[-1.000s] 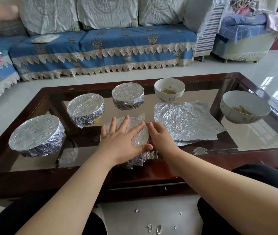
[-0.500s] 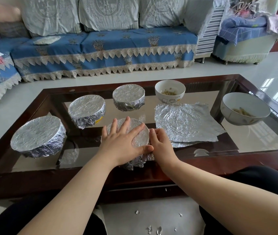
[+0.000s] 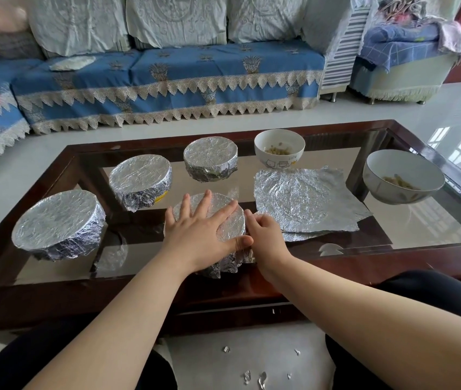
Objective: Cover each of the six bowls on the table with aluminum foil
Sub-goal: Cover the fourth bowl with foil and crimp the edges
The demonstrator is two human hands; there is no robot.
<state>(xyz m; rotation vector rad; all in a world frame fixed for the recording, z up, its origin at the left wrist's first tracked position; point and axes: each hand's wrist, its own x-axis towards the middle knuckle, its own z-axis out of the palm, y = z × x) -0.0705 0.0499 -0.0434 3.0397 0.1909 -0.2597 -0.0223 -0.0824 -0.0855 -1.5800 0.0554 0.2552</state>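
Left hand (image 3: 201,232) flat atop near bowl's foil (image 3: 230,225); right hand (image 3: 263,237) pinching foil at right rim; thin, tear-prone, best crimped along rim

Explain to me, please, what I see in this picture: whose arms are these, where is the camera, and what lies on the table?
There is no machine. A person wears the camera on the head, so it looks down at their own arms. The left hand presses flat on the foil top of the near bowl. The right hand pinches the foil at that bowl's side. On the glass table stand three more covered bowls, two open bowls with some food, and loose foil sheets.
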